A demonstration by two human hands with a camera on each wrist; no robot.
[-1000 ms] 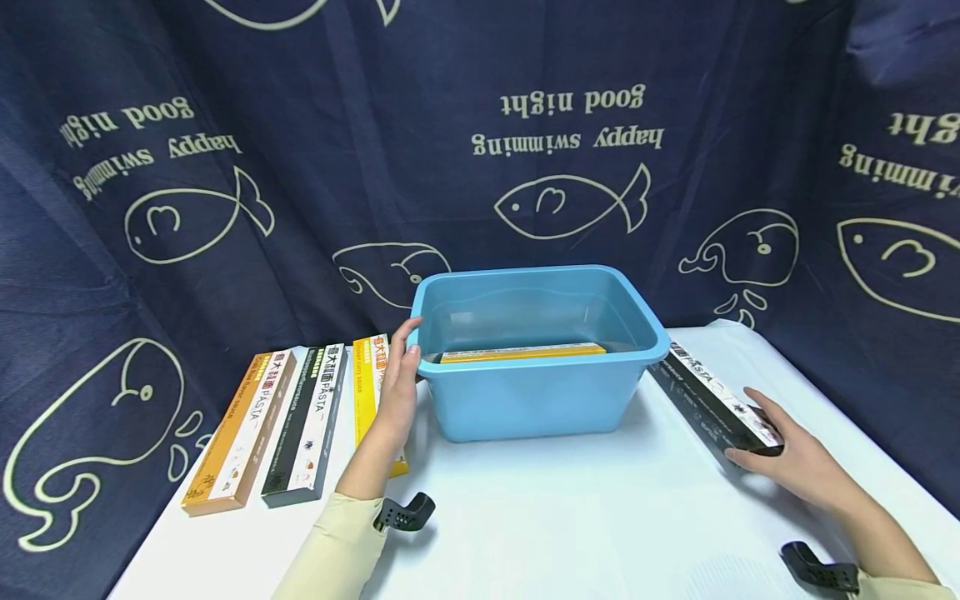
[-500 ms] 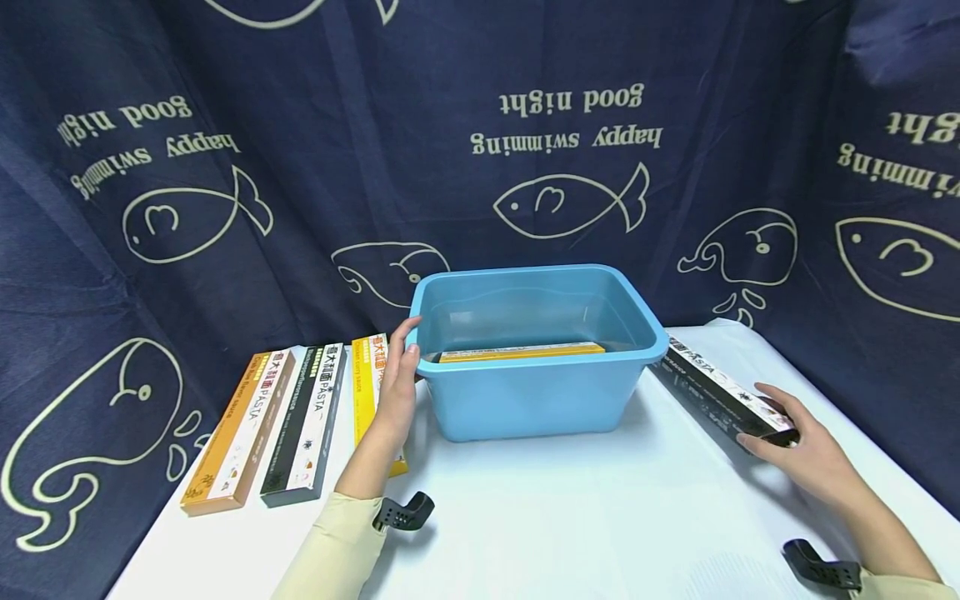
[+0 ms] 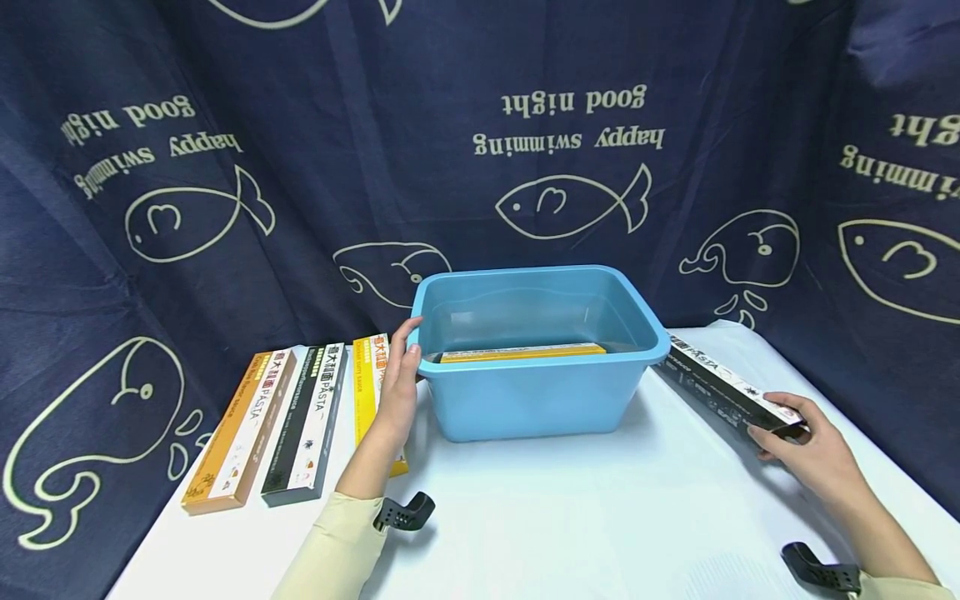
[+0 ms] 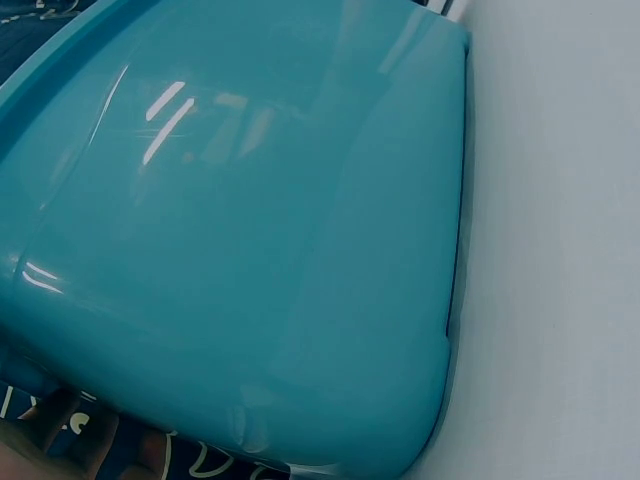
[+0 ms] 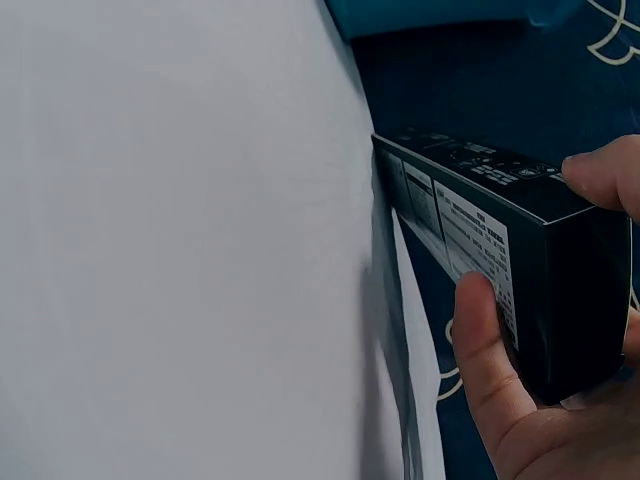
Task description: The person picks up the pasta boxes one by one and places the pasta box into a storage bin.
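A blue plastic tub [image 3: 525, 404] stands mid-table with a yellow pasta box [image 3: 525, 353] lying inside it. My left hand [image 3: 396, 396] is at its left end, fingertips hooked over the rim and thumb at the near corner; the left wrist view shows mostly the tub's wall. To the tub's right, my right hand [image 3: 817, 454] grips the near end of a black and white pasta box [image 3: 723, 383]. In the right wrist view, thumb and fingers are on opposite sides of this box [image 5: 470, 215]. Its near end is tilted up from the table, and the far end is partly hidden behind the tub.
On the left lie an orange pasta box [image 3: 236, 433], another black pasta box [image 3: 303, 429] and a yellow pasta box [image 3: 365, 375] partly behind my left forearm. A navy fish-print curtain [image 3: 337, 125] hangs close behind the white tabletop [image 3: 562, 517].
My right hand has moved slightly to the right with the black box's near end, which has turned and risen a little. My left hand and the tub have stayed put.
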